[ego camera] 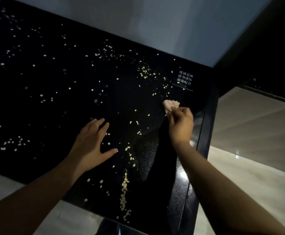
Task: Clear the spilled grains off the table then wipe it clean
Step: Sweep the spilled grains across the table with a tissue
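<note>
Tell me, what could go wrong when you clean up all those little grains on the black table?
1. The line of grains lies close to the near edge of the table; a careless sweep could knock them onto the floor.
2. The crumpled wad pinched in the right hand is small, and grains lie scattered far across the table, so some may be missed.
3. The left hand rests flat among grains and might scatter them.

Bare left hand (91, 141) and right hand (180, 126), bare forearms (223, 184).

Black glass table (53, 78), scattered grains (124, 185).
</note>
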Action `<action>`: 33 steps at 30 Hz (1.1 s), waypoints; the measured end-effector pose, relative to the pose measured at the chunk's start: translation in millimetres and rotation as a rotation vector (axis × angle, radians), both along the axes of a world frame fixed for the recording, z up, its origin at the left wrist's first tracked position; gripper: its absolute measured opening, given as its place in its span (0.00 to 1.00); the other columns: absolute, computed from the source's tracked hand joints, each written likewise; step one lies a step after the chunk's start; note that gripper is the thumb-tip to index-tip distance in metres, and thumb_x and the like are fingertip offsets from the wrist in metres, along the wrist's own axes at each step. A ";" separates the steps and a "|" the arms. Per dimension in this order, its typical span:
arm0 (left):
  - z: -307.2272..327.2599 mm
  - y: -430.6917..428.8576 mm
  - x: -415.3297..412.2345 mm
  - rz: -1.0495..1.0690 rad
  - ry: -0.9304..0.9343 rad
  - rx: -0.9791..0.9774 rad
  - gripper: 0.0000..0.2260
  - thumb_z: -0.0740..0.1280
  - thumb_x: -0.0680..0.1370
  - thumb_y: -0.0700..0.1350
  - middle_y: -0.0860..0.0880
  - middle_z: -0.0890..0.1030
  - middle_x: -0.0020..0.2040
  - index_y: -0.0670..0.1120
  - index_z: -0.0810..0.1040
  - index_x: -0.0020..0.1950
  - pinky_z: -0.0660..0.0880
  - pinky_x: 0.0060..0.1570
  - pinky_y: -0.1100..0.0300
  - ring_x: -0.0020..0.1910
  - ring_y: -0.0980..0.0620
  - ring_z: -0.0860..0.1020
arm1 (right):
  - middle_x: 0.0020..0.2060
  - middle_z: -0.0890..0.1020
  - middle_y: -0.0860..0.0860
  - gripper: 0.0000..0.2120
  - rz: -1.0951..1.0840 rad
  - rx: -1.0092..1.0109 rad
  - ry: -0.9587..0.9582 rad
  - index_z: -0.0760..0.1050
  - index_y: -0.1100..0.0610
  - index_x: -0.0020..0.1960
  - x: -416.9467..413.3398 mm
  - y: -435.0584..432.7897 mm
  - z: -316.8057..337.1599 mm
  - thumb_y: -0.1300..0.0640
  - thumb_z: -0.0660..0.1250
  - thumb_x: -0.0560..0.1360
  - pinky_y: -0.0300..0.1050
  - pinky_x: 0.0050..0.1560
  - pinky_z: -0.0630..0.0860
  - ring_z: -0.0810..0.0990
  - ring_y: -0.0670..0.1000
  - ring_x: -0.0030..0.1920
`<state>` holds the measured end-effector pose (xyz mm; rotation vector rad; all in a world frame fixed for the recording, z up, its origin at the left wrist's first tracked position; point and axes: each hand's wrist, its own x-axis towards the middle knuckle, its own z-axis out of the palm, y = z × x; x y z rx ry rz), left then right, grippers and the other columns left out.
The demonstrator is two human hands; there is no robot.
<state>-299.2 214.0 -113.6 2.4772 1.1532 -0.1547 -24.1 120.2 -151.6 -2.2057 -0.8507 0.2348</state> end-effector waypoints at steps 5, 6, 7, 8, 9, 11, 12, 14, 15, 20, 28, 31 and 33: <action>4.0 0.5 -0.4 0.010 -0.047 0.006 0.38 0.69 0.70 0.62 0.50 0.59 0.76 0.47 0.62 0.75 0.56 0.72 0.50 0.76 0.47 0.54 | 0.49 0.77 0.51 0.10 0.298 0.005 0.068 0.82 0.57 0.55 -68.0 -25.7 6.3 0.61 0.69 0.74 0.37 0.53 0.70 0.74 0.51 0.51; 4.8 1.8 0.0 0.017 -0.055 0.002 0.37 0.69 0.71 0.62 0.50 0.60 0.75 0.47 0.63 0.75 0.57 0.71 0.51 0.75 0.48 0.54 | 0.49 0.78 0.50 0.09 0.312 0.016 0.088 0.82 0.57 0.55 -69.8 -30.5 9.2 0.60 0.69 0.75 0.38 0.53 0.71 0.75 0.50 0.51; 5.8 3.2 1.0 0.030 -0.061 -0.009 0.36 0.69 0.71 0.62 0.51 0.61 0.75 0.48 0.64 0.74 0.58 0.71 0.51 0.75 0.48 0.55 | 0.48 0.78 0.50 0.09 0.286 0.044 0.102 0.83 0.57 0.54 -66.3 -32.9 12.8 0.60 0.69 0.75 0.39 0.52 0.73 0.76 0.51 0.51; 7.1 4.7 2.6 0.044 -0.060 -0.018 0.34 0.68 0.72 0.62 0.52 0.61 0.74 0.48 0.65 0.73 0.59 0.71 0.51 0.74 0.49 0.56 | 0.48 0.77 0.50 0.08 0.230 0.079 0.108 0.83 0.58 0.53 -58.7 -33.4 17.9 0.60 0.69 0.75 0.39 0.52 0.73 0.76 0.51 0.50; 8.2 6.7 4.9 0.055 -0.061 -0.019 0.33 0.68 0.72 0.61 0.52 0.62 0.73 0.47 0.67 0.73 0.61 0.71 0.50 0.74 0.49 0.57 | 0.47 0.77 0.50 0.08 0.157 0.109 0.104 0.83 0.59 0.53 -46.9 -31.5 23.2 0.61 0.69 0.75 0.37 0.51 0.73 0.77 0.51 0.48; 9.6 11.6 11.0 0.072 -0.084 0.002 0.30 0.67 0.73 0.61 0.51 0.66 0.71 0.46 0.70 0.70 0.64 0.68 0.49 0.71 0.47 0.62 | 0.45 0.77 0.52 0.06 0.012 0.140 0.057 0.83 0.63 0.50 -16.4 -21.5 36.3 0.63 0.69 0.75 0.27 0.47 0.69 0.77 0.52 0.44; 10.4 14.6 14.8 0.069 -0.109 0.023 0.30 0.66 0.72 0.61 0.50 0.68 0.69 0.45 0.72 0.69 0.67 0.66 0.49 0.68 0.47 0.65 | 0.44 0.77 0.54 0.06 -0.049 0.142 0.034 0.83 0.65 0.49 0.5 -14.5 41.1 0.64 0.70 0.74 0.23 0.44 0.66 0.77 0.52 0.43; 10.9 22.5 23.6 0.025 -0.174 0.040 0.30 0.61 0.71 0.63 0.48 0.72 0.65 0.45 0.75 0.66 0.71 0.61 0.48 0.64 0.47 0.69 | 0.43 0.77 0.56 0.06 -0.131 0.145 0.011 0.82 0.66 0.46 33.1 1.5 44.4 0.63 0.70 0.74 0.23 0.42 0.65 0.77 0.53 0.42; 10.5 27.3 28.9 -0.009 -0.211 0.038 0.31 0.60 0.71 0.63 0.48 0.73 0.64 0.44 0.76 0.65 0.72 0.60 0.48 0.63 0.47 0.70 | 0.43 0.77 0.56 0.07 -0.152 0.145 0.007 0.82 0.66 0.46 48.2 10.3 42.8 0.61 0.71 0.74 0.25 0.42 0.65 0.77 0.54 0.42; 6.5 64.2 58.7 -0.141 -0.312 0.074 0.29 0.59 0.72 0.61 0.49 0.72 0.66 0.44 0.74 0.67 0.64 0.63 0.56 0.66 0.49 0.68 | 0.43 0.80 0.55 0.18 -0.215 0.099 0.004 0.84 0.58 0.48 98.8 53.2 27.0 0.42 0.68 0.75 0.31 0.44 0.70 0.79 0.48 0.44; -18.1 124.4 69.4 -0.299 -0.298 0.056 0.27 0.60 0.75 0.58 0.48 0.73 0.65 0.43 0.74 0.67 0.69 0.63 0.54 0.66 0.49 0.69 | 0.46 0.76 0.54 0.10 -0.079 0.023 -0.082 0.82 0.61 0.56 58.3 74.5 -1.8 0.60 0.69 0.76 0.34 0.49 0.67 0.76 0.53 0.47; -25.2 132.4 62.8 -0.347 -0.332 0.032 0.25 0.61 0.76 0.56 0.49 0.72 0.67 0.43 0.73 0.68 0.67 0.65 0.55 0.67 0.50 0.68 | 0.46 0.78 0.50 0.07 0.111 0.017 -0.021 0.82 0.60 0.52 31.3 70.4 9.0 0.62 0.69 0.75 0.27 0.47 0.68 0.78 0.48 0.46; -29.7 134.2 59.9 -0.371 -0.346 0.034 0.25 0.61 0.76 0.55 0.50 0.71 0.68 0.44 0.72 0.69 0.64 0.66 0.54 0.68 0.50 0.66 | 0.45 0.78 0.50 0.06 0.104 0.054 0.021 0.83 0.60 0.50 28.3 66.9 20.7 0.63 0.70 0.75 0.24 0.45 0.68 0.77 0.44 0.45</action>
